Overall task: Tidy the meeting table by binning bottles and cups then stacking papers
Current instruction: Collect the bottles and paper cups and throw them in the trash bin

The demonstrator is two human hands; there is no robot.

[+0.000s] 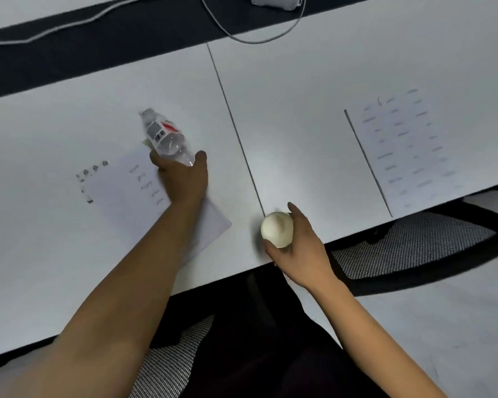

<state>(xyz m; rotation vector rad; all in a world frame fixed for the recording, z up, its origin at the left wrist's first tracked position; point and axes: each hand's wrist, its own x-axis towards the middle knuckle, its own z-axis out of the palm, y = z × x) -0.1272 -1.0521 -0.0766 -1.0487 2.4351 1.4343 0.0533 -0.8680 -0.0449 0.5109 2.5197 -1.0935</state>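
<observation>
Seen from a single wide-angle camera worn on the person's head, looking forward and steeply down across the near edge of a white table; close in, with the left hand and right hand stretched out from the bottom of frame.

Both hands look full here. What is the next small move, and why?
Probably lift the bottle clear of the paper and turn away: the left hand grips it, the right hand holds a white cup, and nowhere to drop them is in view.
</observation>
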